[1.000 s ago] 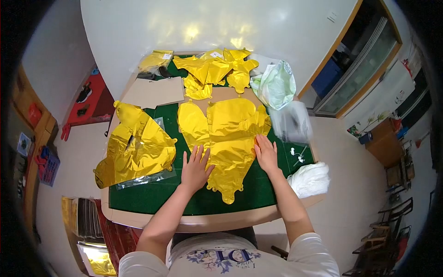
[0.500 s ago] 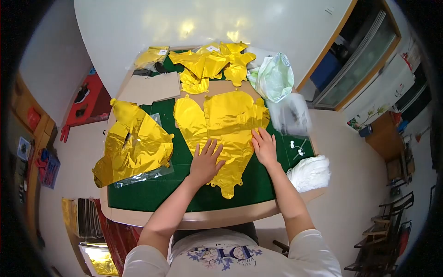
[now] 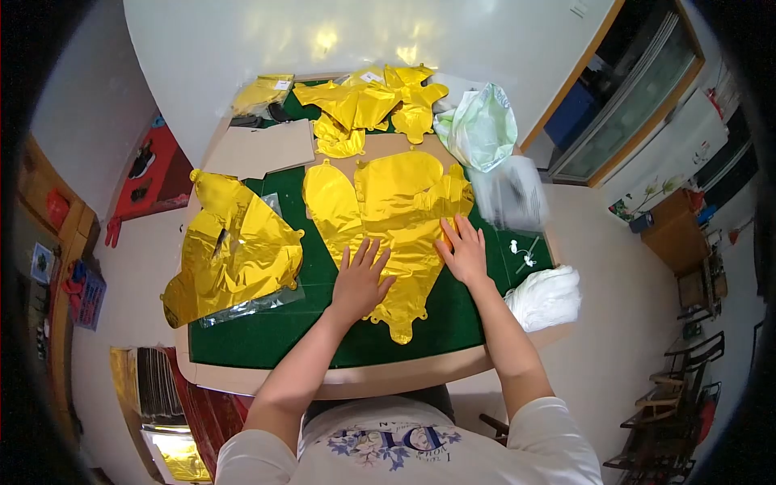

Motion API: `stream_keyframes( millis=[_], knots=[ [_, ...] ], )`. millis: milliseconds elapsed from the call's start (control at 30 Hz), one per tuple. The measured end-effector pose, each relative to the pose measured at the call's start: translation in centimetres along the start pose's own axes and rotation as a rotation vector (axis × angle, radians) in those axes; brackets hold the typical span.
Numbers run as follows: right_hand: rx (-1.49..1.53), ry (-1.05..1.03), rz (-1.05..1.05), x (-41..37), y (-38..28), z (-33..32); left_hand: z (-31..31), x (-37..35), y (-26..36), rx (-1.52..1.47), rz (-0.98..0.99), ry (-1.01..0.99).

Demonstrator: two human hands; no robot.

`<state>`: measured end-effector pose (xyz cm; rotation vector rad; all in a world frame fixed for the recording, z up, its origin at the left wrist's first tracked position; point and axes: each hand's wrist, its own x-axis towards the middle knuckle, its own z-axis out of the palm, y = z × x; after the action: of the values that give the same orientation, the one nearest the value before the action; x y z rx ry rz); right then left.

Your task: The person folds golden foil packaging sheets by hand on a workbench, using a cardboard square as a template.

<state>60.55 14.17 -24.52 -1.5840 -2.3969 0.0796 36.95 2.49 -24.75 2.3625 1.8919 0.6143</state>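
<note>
The surface (image 3: 250, 356) has green felt, one flat piece. One large, creased, shiny foil sheet (image 3: 396, 234) lies centrally on it. One crumpled foil piece (image 3: 234, 250) is left of that sheet. Two hands, left (image 3: 360, 281) and right (image 3: 465, 252), rest on the sheet, fingers extended and gripping nothing.

"What stands behind the green-topped table with the pale tan rim (image 3: 420, 375)?"

"A smooth white wall (image 3: 485, 40), with soft yellow glints of light (image 3: 325, 39) on it."

"And on the right?"

"An orange-brown wooden door frame (image 3: 574, 73) around a tall, cloudy glass panel (image 3: 622, 105). Lower down, dark wooden chairs (image 3: 664, 402) stand close together on the pale, smooth floor (image 3: 598, 323)."

"What about the left?"

"A brown wooden furniture unit (image 3: 73, 222) near the edge of view, and a flat red surface (image 3: 174, 162) beside a greyish-white wall (image 3: 97, 105)."
</note>
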Motion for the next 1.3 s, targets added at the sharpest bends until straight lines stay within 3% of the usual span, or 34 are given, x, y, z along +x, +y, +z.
stream_keyframes(
  millis=[367, 600, 733, 867, 1067, 1133, 1233, 1267, 1300],
  knots=[
    [-0.006, -0.017, 0.007, 0.0, -0.1, -0.1, 0.2, 0.0, -0.1, -0.027, -0.013, -0.010],
    [0.233, 0.096, 0.025, 1.2, 0.0, -0.9, -2.1, 1.7, -1.1, -0.209, -0.021, 0.105],
    [0.272, 0.127, -0.087, 5.5, -2.1, -1.6, -4.4, 7.0, -4.8, -0.199, 0.006, 0.207],
    [0.290, 0.155, -0.207, 11.7, -5.1, -0.9, -3.6, 13.2, -11.0, -0.215, -0.106, 0.238],
    [0.371, 0.087, -0.236, 20.3, -7.6, 3.8, -2.2, 22.3, -17.4, -0.110, -0.237, -0.011],
    [0.372, 0.184, -0.322, 22.0, -8.3, 4.6, -1.1, 24.8, -18.7, -0.066, -0.250, -0.098],
    [0.483, 0.236, -0.391, 23.7, -8.9, 5.9, 1.4, 27.7, -21.1, -0.199, -0.262, -0.018],
    [0.568, 0.182, -0.334, 24.0, -8.8, 6.4, 2.1, 28.6, -21.7, -0.287, -0.290, -0.009],
    [0.654, 0.128, -0.275, 24.2, -8.8, 6.6, 2.7, 29.1, -22.6, -0.377, -0.265, 0.123]
  ],
)
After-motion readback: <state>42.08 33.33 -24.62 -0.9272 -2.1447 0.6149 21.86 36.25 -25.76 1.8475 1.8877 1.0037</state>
